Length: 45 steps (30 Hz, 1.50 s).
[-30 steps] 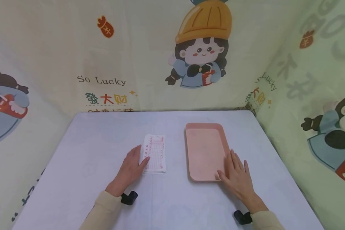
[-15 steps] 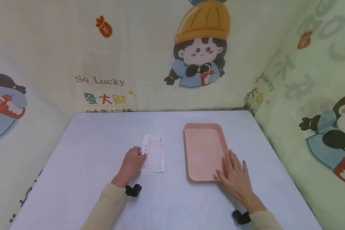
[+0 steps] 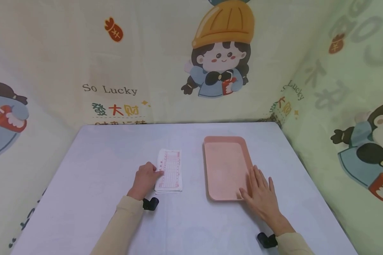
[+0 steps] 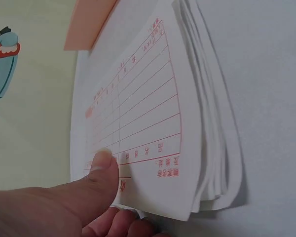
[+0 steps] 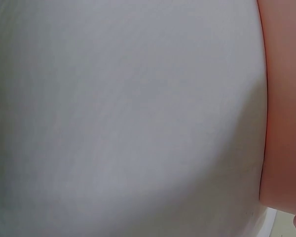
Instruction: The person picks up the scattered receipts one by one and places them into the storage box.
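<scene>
A: Left hand [image 3: 145, 179] status?

B: Pinching the left long edge of the slip stack [image 3: 170, 171]. Thumb on the top sheet, other fingers curled at the edge. Can't tell if they reach under the bottom sheet.

A: Stack location?

B: On the white table [image 3: 115, 152], left of the pink tray [image 3: 228, 166], bare cloth between them.

A: Main risk?

B: Partial pick. Near-end edges are splayed in the left wrist view, so the sheets look loose. If the pinch misses the lower ones, they could slide out or get left. One-edge hold could also let the opposite side sag and fan.

A: Right hand [image 3: 262, 196]?

B: Fingers extended at the tray's right edge, toward the near corner, not gripping. Can't read force. Too much sideways push would probably skid the tray; pressing the rim might tip it.

A: Snags?

B: Black wrist mount [image 3: 151, 204] sits just beside the stack's near left corner. Low wrist could catch paper.
</scene>
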Each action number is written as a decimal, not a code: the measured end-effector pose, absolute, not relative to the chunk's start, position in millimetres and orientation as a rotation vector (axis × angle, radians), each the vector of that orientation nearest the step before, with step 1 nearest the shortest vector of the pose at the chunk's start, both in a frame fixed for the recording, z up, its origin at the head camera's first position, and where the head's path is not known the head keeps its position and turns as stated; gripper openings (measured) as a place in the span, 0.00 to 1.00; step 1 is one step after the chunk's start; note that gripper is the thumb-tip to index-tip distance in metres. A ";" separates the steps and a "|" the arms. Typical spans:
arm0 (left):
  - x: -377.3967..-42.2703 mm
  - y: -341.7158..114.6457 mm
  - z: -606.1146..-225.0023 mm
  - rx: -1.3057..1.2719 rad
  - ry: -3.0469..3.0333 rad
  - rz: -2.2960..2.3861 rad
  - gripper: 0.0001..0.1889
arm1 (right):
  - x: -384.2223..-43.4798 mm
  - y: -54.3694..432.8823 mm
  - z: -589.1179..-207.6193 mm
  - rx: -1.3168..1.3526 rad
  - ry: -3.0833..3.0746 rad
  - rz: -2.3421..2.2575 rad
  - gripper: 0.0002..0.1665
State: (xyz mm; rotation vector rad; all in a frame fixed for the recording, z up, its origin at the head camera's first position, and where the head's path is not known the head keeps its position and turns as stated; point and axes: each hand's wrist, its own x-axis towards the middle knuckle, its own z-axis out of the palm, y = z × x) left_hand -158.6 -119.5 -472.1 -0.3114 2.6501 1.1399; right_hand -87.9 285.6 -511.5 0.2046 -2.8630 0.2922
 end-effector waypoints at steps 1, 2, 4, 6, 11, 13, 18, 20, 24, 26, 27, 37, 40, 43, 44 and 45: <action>-158.4 -119.3 -471.6 -0.311 2.656 1.134 0.18 | -88.1 285.4 -511.5 0.204 -2.864 0.292 0.51; -157.8 -118.8 -470.1 -0.314 2.662 1.129 0.17 | -88.2 285.3 -511.5 0.204 -2.864 0.295 0.51; -157.0 -118.0 -468.9 -0.305 2.687 1.111 0.17 | -88.2 284.8 -511.4 0.201 -2.865 0.301 0.51; -157.3 -117.5 -469.0 -0.290 2.723 1.071 0.16 | -87.8 284.7 -511.7 0.199 -2.863 0.306 0.51; -160.9 -119.9 -471.3 -0.291 2.750 1.024 0.14 | -87.2 284.8 -512.0 0.198 -2.855 0.308 0.51; -163.2 -122.3 -473.4 -0.311 2.730 1.042 0.13 | -87.4 285.2 -512.4 0.199 -2.854 0.309 0.50; -167.2 -128.4 -476.5 -0.347 2.677 1.077 0.13 | -88.1 285.8 -513.1 0.200 -2.860 0.309 0.50; -167.4 -130.2 -475.7 -0.353 2.659 1.097 0.13 | -88.2 285.7 -512.9 0.200 -2.861 0.306 0.50; -168.2 -134.3 -475.2 -0.372 2.602 1.154 0.14 | -88.1 285.2 -512.5 0.204 -2.854 0.301 0.50; -169.1 -136.1 -475.5 -0.384 2.572 1.172 0.14 | -88.1 285.0 -512.4 0.205 -2.852 0.299 0.49; -169.8 -136.9 -475.8 -0.390 2.561 1.175 0.15 | -88.1 284.9 -512.5 0.205 -2.852 0.299 0.49; -173.7 -142.4 -479.4 -0.410 2.419 1.319 0.18 | -89.1 284.7 -512.4 0.195 -2.856 0.324 0.49; -173.0 -143.9 -479.8 -0.390 2.338 1.414 0.20 | -89.0 284.6 -512.1 0.192 -2.861 0.334 0.49; -172.8 -144.8 -479.0 -0.377 2.259 1.501 0.22 | -88.7 284.5 -511.8 0.193 -2.861 0.337 0.49; -172.6 -144.9 -478.3 -0.372 2.243 1.518 0.23 | -88.6 284.6 -511.7 0.193 -2.861 0.336 0.49; -172.5 -144.9 -477.6 -0.370 2.226 1.537 0.23 | -88.4 284.7 -511.8 0.194 -2.860 0.336 0.49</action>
